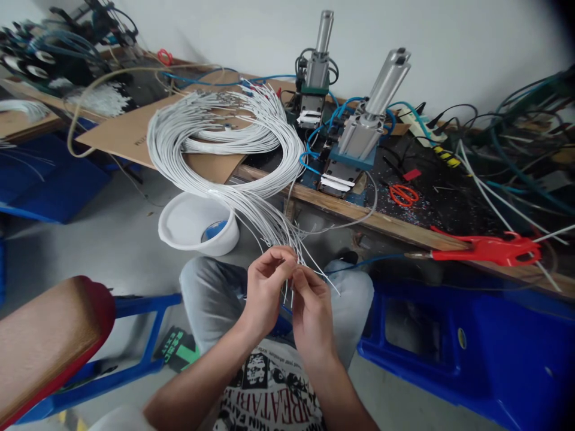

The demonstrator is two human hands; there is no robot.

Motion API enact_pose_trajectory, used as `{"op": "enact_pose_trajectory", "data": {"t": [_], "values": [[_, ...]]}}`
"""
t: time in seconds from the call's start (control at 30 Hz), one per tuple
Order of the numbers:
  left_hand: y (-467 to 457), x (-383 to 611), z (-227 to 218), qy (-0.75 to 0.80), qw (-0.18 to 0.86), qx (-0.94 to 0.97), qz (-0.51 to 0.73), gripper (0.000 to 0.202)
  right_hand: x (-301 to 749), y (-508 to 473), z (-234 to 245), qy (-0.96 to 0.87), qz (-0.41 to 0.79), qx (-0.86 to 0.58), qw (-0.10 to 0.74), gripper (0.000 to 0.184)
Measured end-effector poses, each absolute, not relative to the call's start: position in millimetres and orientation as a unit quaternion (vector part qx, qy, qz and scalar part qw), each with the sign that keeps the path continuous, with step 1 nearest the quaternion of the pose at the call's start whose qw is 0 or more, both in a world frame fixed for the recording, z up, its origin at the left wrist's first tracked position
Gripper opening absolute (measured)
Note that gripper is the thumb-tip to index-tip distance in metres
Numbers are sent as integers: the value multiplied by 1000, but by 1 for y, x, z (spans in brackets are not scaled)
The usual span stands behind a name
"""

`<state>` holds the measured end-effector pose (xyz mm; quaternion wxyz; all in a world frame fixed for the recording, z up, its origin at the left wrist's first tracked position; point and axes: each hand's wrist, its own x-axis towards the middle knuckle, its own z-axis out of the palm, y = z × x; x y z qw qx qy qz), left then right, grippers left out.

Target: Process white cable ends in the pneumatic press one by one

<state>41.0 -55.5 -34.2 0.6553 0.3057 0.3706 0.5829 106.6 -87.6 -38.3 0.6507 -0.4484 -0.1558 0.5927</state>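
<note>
From the camera on my head, I look down at my two hands, which are close together over my lap. My left hand (265, 293) is pinched, with thumb and finger closed on the ends of some white wires (168, 140). My right hand (313, 302) is pinched on them too, just beside it. My fingers hide the tips, so I can't tell how many wires each hand has. I think I pinch with just my fingertips because the wires are so thin.

The wires lie in a big loop, mostly on the table, partly on a flat piece of cardboard (119, 137). Their near ends hang over the wooden table edge (332, 203) and come down to my hands. That is maybe so the table holds most of the weight and the ends are easy to reach. My knees (206, 299) are apart, with my hands in front of my tummy.

A white bucket (227, 242) sits under the loop, near my left knee. Two metal machines (359, 140) stand up on the table, past the wires. Some red scissors (403, 195) lie by the nearer machine, and a red air gun (494, 248) rests at the table edge, maybe put there so it's easy to grab.
</note>
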Motion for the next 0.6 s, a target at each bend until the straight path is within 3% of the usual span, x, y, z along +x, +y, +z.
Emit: {"op": "enact_pose_trajectory", "data": {"t": [0.17, 0.4, 0.6], "values": [[-50, 29, -36, 382, 583, 433, 572, 9, 109, -85, -38, -136, 600, -436, 657, 22], [-51, 32, -36, 375, 623, 395, 561, 14, 110, -84, -40, -142, 603, -433, 655, 19], [-38, 18, -23, 402, 568, 531, 483, 12, 114, -88, -46, -214, 578, -466, 635, 17]]}}
